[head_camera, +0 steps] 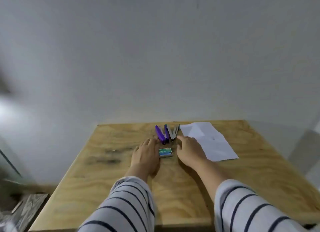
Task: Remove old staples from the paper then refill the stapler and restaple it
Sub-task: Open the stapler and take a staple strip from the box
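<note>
A plywood table (173, 188) stands against a plain white wall. At its far middle lie the paper (207, 141), to the right, and just left of it a purple stapler (161, 134) swung open beside a metal staple remover (173, 132), apparently laid out ready for work. Nearer sits a small box of staples (165, 152). The left hand (147, 155) rests flat, fingers straight, beside the box; the right hand (189, 150), fingers extended and holding nothing, reaches toward the remover.
</note>
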